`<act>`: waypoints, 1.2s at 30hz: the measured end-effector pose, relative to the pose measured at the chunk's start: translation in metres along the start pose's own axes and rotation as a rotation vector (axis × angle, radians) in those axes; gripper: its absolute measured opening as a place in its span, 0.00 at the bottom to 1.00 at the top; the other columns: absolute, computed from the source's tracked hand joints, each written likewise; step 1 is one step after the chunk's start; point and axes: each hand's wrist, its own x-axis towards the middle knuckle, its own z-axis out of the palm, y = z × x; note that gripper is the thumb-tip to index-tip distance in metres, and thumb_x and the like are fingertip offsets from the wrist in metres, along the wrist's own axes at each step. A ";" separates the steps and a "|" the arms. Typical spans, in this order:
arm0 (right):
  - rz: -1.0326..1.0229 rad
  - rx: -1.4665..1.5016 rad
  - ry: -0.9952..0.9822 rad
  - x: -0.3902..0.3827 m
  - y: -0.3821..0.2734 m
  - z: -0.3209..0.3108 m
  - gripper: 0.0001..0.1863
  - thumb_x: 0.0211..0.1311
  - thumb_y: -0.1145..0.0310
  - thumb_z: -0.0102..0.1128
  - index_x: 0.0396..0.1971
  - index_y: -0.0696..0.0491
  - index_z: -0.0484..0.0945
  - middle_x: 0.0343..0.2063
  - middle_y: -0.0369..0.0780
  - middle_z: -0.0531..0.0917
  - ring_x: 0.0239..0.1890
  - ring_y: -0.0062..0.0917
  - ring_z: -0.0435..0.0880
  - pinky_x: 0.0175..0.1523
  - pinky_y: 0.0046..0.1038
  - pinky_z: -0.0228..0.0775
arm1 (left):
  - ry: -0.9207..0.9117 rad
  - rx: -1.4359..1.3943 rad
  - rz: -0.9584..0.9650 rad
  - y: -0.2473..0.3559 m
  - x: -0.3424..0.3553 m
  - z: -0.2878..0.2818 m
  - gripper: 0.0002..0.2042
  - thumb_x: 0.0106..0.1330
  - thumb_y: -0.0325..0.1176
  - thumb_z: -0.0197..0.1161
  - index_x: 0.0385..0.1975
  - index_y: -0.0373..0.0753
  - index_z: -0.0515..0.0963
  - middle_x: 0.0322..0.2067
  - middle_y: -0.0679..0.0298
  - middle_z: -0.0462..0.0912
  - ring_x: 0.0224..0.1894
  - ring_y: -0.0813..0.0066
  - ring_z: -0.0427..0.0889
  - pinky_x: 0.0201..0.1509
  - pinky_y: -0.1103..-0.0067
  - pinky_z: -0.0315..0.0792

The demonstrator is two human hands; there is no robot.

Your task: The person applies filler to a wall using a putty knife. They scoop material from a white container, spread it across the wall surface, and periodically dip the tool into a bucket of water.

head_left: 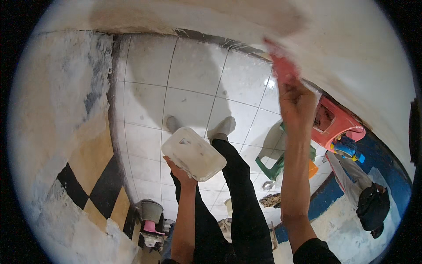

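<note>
My left hand [179, 169] grips the near-left edge of a shallow, off-white rectangular plastic container [193, 154] with pale residue in it, held above my legs. My right hand [294, 99] is raised at the white upper wall [351, 44], fingers closed on a red flat tool [283, 64], blurred by motion; whether it touches the wall I cannot tell. Below me are my feet [223, 127] in grey socks on white floor tiles [189, 66], with my shadow across them.
Patchy checkered wall [92, 167] left; grey bucket [149, 211] with pink dipper below it. At right, red plastic stool [334, 121], green plastic stool [270, 163], orange container [313, 167] and another person [373, 207] in grey trousers and dark top, beside a blue-and-white wall [321, 220].
</note>
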 end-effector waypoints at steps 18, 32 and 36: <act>0.145 0.033 0.429 0.097 0.024 -0.079 0.22 0.64 0.73 0.29 0.55 0.70 0.58 0.52 0.62 0.66 0.58 0.47 0.66 0.61 0.36 0.65 | -0.069 0.119 -0.006 0.070 0.031 0.006 0.33 0.64 0.63 0.37 0.61 0.44 0.56 0.58 0.60 0.61 0.57 0.61 0.64 0.60 0.62 0.63; -0.043 -0.417 -0.001 0.067 -0.006 -0.139 0.16 0.65 0.79 0.33 0.50 0.70 0.62 0.50 0.54 0.70 0.57 0.42 0.67 0.65 0.40 0.57 | -0.087 0.070 -0.024 0.025 0.027 0.003 0.32 0.64 0.63 0.37 0.60 0.44 0.56 0.56 0.61 0.63 0.57 0.63 0.64 0.59 0.64 0.65; 0.063 -0.243 0.158 0.155 0.025 -0.139 0.17 0.66 0.77 0.30 0.49 0.71 0.62 0.48 0.55 0.70 0.54 0.43 0.69 0.59 0.43 0.66 | -0.141 0.094 -0.013 0.012 0.031 0.014 0.31 0.65 0.62 0.36 0.60 0.45 0.57 0.56 0.60 0.63 0.57 0.63 0.64 0.59 0.64 0.65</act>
